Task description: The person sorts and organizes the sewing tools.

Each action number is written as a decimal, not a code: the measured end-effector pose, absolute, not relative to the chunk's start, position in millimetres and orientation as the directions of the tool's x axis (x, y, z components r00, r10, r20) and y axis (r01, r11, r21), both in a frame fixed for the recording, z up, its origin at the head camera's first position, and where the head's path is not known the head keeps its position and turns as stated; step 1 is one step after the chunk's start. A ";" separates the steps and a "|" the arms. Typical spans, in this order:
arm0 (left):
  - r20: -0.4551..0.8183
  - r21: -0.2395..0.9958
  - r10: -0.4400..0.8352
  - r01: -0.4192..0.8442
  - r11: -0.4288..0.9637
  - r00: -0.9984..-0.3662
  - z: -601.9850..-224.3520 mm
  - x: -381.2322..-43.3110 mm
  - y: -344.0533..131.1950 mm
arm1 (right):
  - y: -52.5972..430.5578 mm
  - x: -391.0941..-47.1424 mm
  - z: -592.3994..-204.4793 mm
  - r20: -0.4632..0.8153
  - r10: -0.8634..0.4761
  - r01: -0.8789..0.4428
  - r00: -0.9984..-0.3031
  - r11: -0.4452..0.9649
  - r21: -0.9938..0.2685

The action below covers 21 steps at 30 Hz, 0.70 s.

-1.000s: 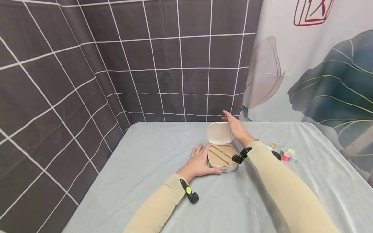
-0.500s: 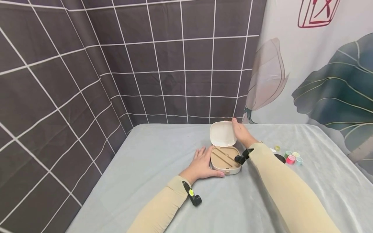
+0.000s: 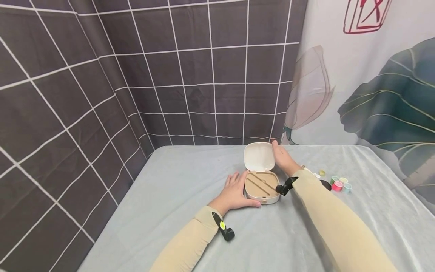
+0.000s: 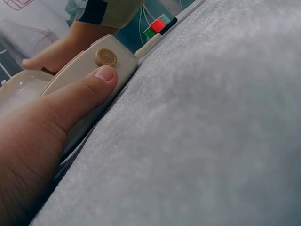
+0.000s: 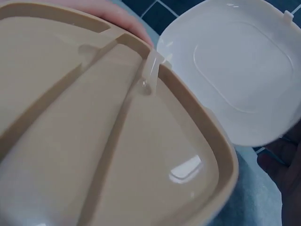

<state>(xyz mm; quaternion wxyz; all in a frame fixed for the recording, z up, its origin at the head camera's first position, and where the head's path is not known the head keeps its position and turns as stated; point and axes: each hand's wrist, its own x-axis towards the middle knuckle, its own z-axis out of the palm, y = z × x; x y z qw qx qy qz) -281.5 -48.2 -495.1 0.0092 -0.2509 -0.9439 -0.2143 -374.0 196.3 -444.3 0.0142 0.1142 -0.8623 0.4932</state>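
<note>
A small white storage box [image 3: 263, 201] stands on the table with its hinged lid [image 3: 259, 156] raised. Its beige tray [image 5: 61, 108] is split by narrow dividers, and I see nothing lying in it. My left hand [image 3: 234, 192] holds the box from the left, the thumb [image 4: 91, 92] across the front just below a round beige button [image 4: 106, 57]. One finger [image 5: 120, 16] of that hand lies along the far side. At the lid's right edge is my right hand [image 3: 283, 158], its fingers reaching behind the lid, where they are partly hidden.
Right of my right forearm lie several small thread spools, among them a pink one [image 3: 337, 186] and a light blue one [image 3: 347, 188]. A black round item [image 3: 325, 184] is partly covered by the sleeve. A pale cloth [image 3: 176, 181] covers the table; a dark grid-patterned curtain [image 3: 197, 68] hangs behind.
My right hand, its fingers raised beside the lid a second ago, has come down and in against the lid's right edge. My left hand keeps its hold on the box.
</note>
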 end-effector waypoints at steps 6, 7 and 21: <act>0.118 0.407 0.465 0.470 0.783 -0.877 -495.8 -283.0 -49.2 | 209.6 -358.5 -439.0 0.128 -0.284 -0.263 -0.950 0.511 -0.818; 0.120 0.405 0.466 0.472 0.783 -0.876 -496.1 -283.3 -49.1 | 212.5 -355.0 -438.7 0.128 -0.292 -0.267 -0.948 0.508 -0.819; 0.125 0.407 0.474 0.480 0.777 -0.872 -498.1 -284.3 -49.3 | 221.1 -293.5 -452.4 0.064 -0.377 -0.315 -0.924 0.657 -0.685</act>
